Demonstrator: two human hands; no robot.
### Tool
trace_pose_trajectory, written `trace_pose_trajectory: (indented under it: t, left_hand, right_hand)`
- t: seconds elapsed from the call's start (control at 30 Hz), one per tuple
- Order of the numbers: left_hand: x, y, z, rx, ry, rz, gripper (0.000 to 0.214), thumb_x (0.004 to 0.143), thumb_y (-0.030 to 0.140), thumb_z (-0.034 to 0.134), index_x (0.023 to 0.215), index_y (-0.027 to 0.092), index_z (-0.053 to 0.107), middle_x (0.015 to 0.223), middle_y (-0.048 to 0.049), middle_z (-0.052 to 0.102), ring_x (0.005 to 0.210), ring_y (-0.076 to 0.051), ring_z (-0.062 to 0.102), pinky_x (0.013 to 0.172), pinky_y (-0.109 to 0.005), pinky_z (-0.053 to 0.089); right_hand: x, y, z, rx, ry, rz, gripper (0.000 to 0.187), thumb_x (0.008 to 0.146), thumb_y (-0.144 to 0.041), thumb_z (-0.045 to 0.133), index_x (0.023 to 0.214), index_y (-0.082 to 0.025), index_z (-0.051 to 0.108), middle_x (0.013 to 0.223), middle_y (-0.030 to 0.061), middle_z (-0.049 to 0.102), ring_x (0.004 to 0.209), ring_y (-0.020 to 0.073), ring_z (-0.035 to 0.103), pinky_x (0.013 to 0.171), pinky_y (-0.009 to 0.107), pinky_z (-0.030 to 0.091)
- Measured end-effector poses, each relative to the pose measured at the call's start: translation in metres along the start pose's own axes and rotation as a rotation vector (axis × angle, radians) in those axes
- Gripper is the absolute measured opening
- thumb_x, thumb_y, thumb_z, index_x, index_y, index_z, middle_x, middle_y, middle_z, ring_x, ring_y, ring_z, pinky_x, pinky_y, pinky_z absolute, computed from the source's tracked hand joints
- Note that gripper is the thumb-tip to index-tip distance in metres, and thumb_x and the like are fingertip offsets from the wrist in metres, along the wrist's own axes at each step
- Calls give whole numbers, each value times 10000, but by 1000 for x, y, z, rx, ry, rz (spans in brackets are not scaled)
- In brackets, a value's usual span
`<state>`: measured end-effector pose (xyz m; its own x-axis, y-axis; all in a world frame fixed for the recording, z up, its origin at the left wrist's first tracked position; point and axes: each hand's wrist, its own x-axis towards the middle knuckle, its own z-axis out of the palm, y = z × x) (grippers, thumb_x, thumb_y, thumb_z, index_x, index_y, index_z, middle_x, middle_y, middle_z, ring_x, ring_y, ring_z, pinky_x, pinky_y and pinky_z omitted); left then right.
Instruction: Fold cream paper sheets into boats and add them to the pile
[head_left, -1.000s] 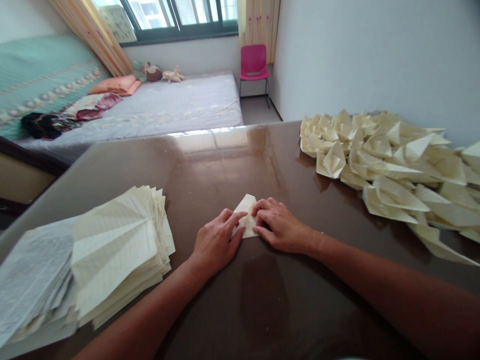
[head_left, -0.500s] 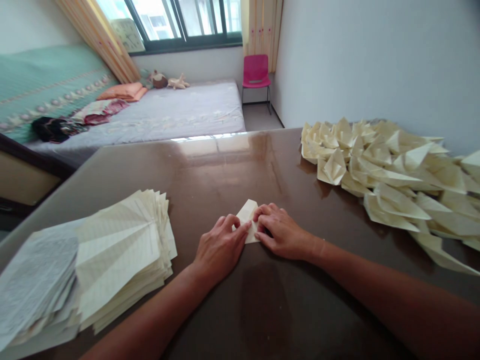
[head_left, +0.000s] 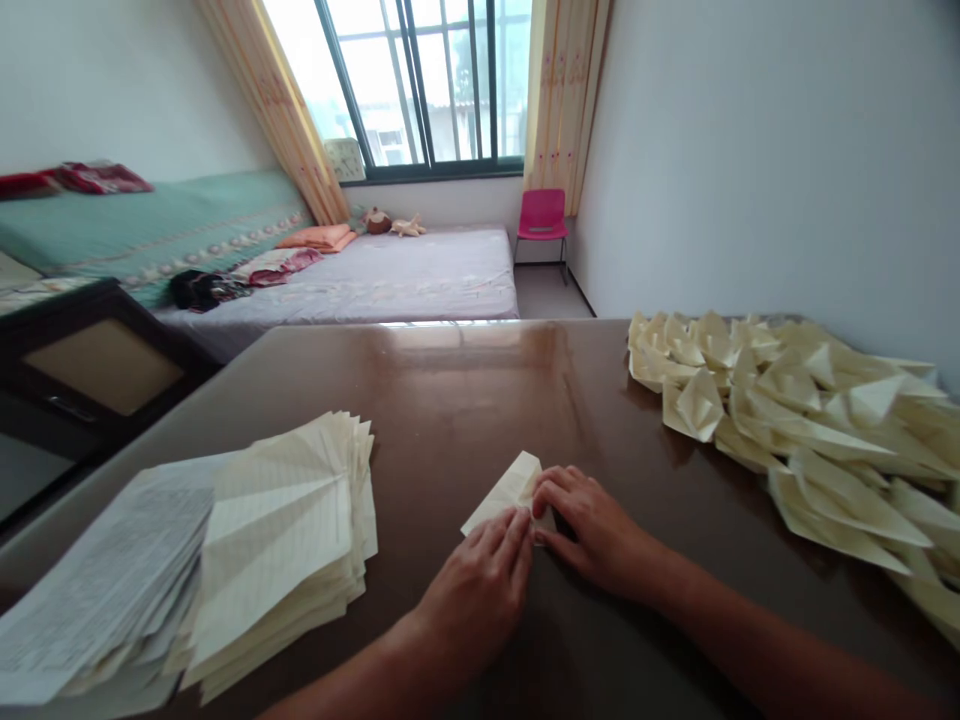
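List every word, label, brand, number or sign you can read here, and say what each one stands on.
None can be read.
Printed sheets at the left: rows of print, too small and blurred to read.
Creased sheet on the cream stack: faint lines, no legible words.
Pale panel by the window: marks too small to make out.
Folded paper under the hands: no legible text.

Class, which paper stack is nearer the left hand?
The cream stack, topped by a creased, lined sheet; the greyish printed stack lies farther from the left hand.
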<state>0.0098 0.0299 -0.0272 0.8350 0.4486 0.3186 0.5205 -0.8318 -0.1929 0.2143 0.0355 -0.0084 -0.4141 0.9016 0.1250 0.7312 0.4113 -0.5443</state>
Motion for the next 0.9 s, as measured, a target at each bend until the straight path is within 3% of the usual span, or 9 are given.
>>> trace_pose_trajectory:
  t: [0.1,0.27,0.53,0.77,0.9]
  left_hand:
    - [-4,7,0,51,-16,8,386,942,224,401,1274,78,532,1335,-143,546,1231,-265,501,1013,-358,388]
    - [-3,8,-4,34,-51,-1,417,947,314,419,1315,138,502,1352,-144,531,1253,-257,490,1023,-352,372]
    - [-4,8,-5,1,-71,-35,442,945,366,430,1379,286,423,1362,-134,517,1240,-263,507,998,-374,397]
    - [-2,8,-5,-2,-90,-49,415,954,302,408,1353,203,466,1374,-133,510,1237,-246,505,996,-353,392]
    - [1,8,-7,-8,-115,-36,386,946,277,422,1313,190,506,1343,-149,536,1202,-266,535,972,-378,408]
  right_hand:
    - [-1,6,-5,44,-29,-94,134,850,-226,556,981,-212,579,1112,72,585,1032,215,504,924,388,420]
    - [-2,15,-12,76,-98,-211,385,874,-69,400,1180,-216,581,1209,78,591,1087,176,514,957,330,428]
    - [-11,14,-13,-272,-123,-188,571,875,-125,479,1395,-355,423,1392,13,516,1260,243,423,977,418,365]
    - [-7,21,-21,-255,-184,-189,570,889,-154,456,1419,-350,387,1417,21,488,1259,230,424,948,400,365]
    - [-10,23,-16,-339,-117,-186,565,908,-170,448,1445,-312,347,1425,31,478,1257,234,434,932,397,379]
